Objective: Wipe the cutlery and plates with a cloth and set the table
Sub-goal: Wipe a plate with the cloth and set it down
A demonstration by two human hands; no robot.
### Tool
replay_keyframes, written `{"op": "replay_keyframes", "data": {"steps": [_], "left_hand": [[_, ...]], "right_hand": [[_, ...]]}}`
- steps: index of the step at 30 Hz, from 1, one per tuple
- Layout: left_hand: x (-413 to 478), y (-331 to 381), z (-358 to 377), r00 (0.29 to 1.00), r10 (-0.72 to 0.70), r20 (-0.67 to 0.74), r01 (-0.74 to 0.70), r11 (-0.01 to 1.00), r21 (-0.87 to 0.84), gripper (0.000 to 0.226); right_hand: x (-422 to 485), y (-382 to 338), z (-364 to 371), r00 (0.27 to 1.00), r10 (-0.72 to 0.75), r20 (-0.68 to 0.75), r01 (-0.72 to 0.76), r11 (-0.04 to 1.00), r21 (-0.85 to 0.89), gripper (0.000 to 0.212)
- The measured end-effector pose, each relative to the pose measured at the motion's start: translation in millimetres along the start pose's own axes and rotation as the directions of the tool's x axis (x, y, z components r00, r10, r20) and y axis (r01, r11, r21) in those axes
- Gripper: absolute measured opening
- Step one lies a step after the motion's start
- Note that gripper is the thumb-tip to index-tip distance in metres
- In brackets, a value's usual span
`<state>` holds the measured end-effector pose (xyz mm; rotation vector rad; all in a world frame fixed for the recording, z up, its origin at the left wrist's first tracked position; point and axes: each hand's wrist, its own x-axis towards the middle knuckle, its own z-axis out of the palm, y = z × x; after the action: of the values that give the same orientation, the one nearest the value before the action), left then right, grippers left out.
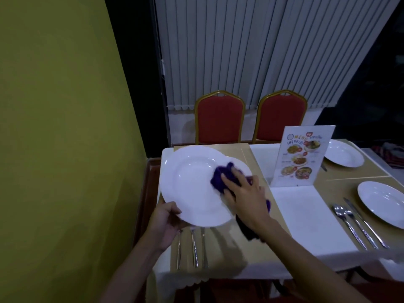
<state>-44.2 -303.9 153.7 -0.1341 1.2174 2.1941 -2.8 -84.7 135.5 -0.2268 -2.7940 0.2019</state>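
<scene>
A large white plate (pixel 192 184) is held tilted above the table's near-left place. My left hand (pixel 166 221) grips its lower rim. My right hand (pixel 242 193) presses a purple cloth (pixel 220 178) against the plate's right side, and the rest of the cloth hangs down below the wrist. A second white plate (pixel 241 166) peeks out behind the held one. Three pieces of cutlery (pixel 192 248) lie side by side on the beige mat under the plate.
The table (pixel 306 219) has a white cloth and beige mats. A standing menu card (pixel 301 156) is in the middle. Two more plates (pixel 343 153) (pixel 382 202) and cutlery (pixel 358 226) lie at the right. Two red chairs (pixel 219 119) stand behind; a yellow wall is left.
</scene>
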Motion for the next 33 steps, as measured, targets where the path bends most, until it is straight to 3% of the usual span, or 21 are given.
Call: {"op": "replay_keyframes", "data": {"steps": [5,8,10,12,16,19,21,24,28,33], "left_hand": [[13.1,-13.0,3.1,0.996,-0.080,-0.044,0.072,0.986,-0.153,0.042],[16.4,-20.7,7.8,0.988,-0.154,0.000,0.151,0.970,-0.188,0.086],[15.5,-24.2,12.8,0.985,-0.164,0.053,0.171,0.968,-0.184,0.102],[14.8,-29.9,19.9,0.987,-0.158,0.036,0.162,0.969,-0.187,0.098],[21.9,-41.1,24.9,0.983,-0.136,-0.124,0.139,0.990,0.018,0.086],[25.7,-45.3,21.8,0.977,-0.069,-0.202,0.096,0.987,0.125,0.076],[25.0,-49.2,19.0,0.969,-0.095,-0.227,0.129,0.982,0.140,0.080],[23.0,-59.0,12.1,0.958,-0.135,-0.252,0.174,0.975,0.138,0.100],[18.3,-63.5,13.7,0.961,-0.143,-0.237,0.168,0.982,0.090,0.075],[23.9,-94.5,16.5,0.943,-0.176,-0.282,0.221,0.966,0.134,0.067]], "right_hand": [[-42.6,-37.3,16.0,0.972,-0.235,-0.003,0.229,0.944,0.236,0.040],[-30.3,-56.0,9.3,0.947,-0.317,0.057,0.283,0.904,0.320,0.046],[-16.2,-60.5,6.6,0.935,-0.344,0.084,0.297,0.891,0.343,0.048],[3.0,-60.9,10.1,0.940,-0.334,0.067,0.293,0.893,0.341,0.043],[26.0,-58.7,25.3,0.969,-0.241,0.052,0.220,0.941,0.259,0.044],[11.2,-66.7,21.5,0.941,-0.334,0.061,0.303,0.906,0.295,0.048],[11.4,-61.4,16.1,0.929,-0.363,0.075,0.332,0.905,0.268,0.051],[31.5,-29.9,20.8,0.968,-0.240,0.073,0.235,0.969,0.075,0.051],[31.5,8.7,27.1,0.998,-0.026,0.051,0.032,0.990,-0.138,0.056],[0.6,46.7,36.4,0.978,0.060,0.200,-0.026,0.985,-0.168,0.067]]}}
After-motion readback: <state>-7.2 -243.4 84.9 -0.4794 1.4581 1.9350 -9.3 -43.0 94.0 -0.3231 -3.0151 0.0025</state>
